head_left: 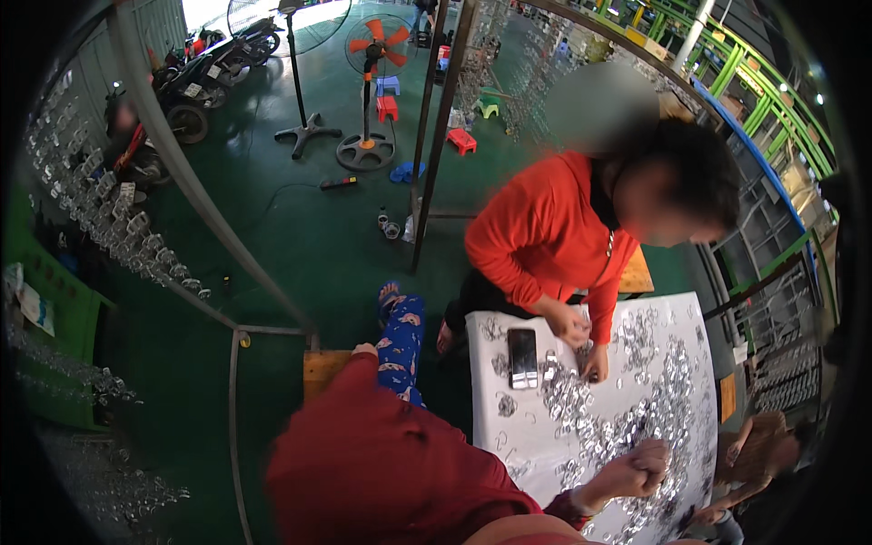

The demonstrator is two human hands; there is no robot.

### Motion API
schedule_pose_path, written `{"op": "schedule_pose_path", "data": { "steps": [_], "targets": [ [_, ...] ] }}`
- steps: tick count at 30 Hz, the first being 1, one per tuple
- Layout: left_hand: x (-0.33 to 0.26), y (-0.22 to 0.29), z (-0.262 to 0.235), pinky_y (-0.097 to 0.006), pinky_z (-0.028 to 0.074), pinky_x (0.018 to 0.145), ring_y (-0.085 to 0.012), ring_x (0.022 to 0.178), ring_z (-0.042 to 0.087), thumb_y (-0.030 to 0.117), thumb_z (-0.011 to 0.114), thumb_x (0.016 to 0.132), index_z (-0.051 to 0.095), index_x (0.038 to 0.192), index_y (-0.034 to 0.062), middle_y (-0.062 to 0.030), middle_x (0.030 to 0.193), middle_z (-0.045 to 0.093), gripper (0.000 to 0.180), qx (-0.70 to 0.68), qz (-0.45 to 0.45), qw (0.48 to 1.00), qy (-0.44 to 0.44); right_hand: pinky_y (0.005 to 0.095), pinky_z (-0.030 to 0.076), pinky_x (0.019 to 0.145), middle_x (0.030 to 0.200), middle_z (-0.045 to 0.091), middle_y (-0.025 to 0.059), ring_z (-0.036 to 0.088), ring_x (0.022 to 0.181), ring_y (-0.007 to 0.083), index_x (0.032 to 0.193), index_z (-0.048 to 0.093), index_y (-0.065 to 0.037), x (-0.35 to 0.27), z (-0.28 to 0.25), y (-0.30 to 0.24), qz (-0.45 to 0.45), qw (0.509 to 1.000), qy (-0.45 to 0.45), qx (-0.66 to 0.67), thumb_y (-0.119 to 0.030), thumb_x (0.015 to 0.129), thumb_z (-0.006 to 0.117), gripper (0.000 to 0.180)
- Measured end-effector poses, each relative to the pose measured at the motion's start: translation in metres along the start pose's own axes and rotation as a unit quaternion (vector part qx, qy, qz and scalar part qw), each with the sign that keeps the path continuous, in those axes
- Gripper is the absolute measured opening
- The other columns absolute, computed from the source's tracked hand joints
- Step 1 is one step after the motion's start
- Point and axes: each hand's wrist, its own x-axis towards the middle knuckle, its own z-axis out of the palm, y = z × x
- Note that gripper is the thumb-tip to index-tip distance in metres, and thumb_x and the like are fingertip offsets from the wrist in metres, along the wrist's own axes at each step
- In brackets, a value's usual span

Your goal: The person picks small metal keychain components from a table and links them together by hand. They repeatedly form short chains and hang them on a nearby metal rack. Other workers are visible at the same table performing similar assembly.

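Note:
My right hand is raised over a white-covered table, its fingers curled together. Whatever they hold, if anything, is hidden. Below and around it lie many small shiny metal pieces, loose and in heaps. My left hand is beside my blue patterned trouser leg, by the corner of a wooden stool. Its fingers are too small and covered to read. A black phone lies on the table's far left part. Across from me, a person in a red top works with both hands close to the metal pieces.
A metal frame stands on the left, hung with strings of shiny pieces. Two standing fans, parked motorbikes and small plastic stools are farther off. At the lower right another person reaches toward the table's edge.

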Motion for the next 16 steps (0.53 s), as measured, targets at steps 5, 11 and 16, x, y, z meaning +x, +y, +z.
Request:
{"op": "schedule_pose_path", "data": {
  "steps": [5,11,16],
  "targets": [
    [0.062,0.061,-0.049,-0.042,0.049,0.077,-0.0305,0.09,0.061,0.022,0.055,0.082,0.065,0.107,0.007,-0.0158,0.102,0.065,0.031,-0.13,0.059,0.989,-0.047,0.0263,0.029,0.05,0.058,0.039,0.0011,0.039,0.053,0.0144,0.062,0.046,-0.005,-0.009,0.158,-0.006,0.045,0.947,-0.308,0.086,0.001,0.069,0.042,0.01],
    [0.198,0.149,-0.148,-0.042,0.051,0.064,-0.026,0.074,0.065,0.022,0.055,0.083,0.065,0.104,0.0065,-0.0157,0.093,0.067,0.028,-0.372,0.109,0.913,-0.128,0.0271,0.045,0.066,0.081,0.062,0.0103,0.058,0.069,0.0212,0.098,0.065,-0.001,-0.041,0.378,0.082,0.27,0.656,-0.687,0.158,0.005,0.072,0.051,0.03],
    [0.26,0.126,-0.206,-0.042,0.053,0.055,-0.023,0.064,0.067,0.022,0.055,0.085,0.065,0.102,0.0061,-0.0156,0.087,0.069,0.026,-0.504,0.023,0.855,-0.119,0.0267,0.045,0.074,0.091,0.062,0.0111,0.059,0.082,0.0188,0.106,0.063,0.0,-0.116,0.483,0.16,0.454,0.547,-0.7,0.069,-0.011,0.088,0.059,0.022]
  ]
}}
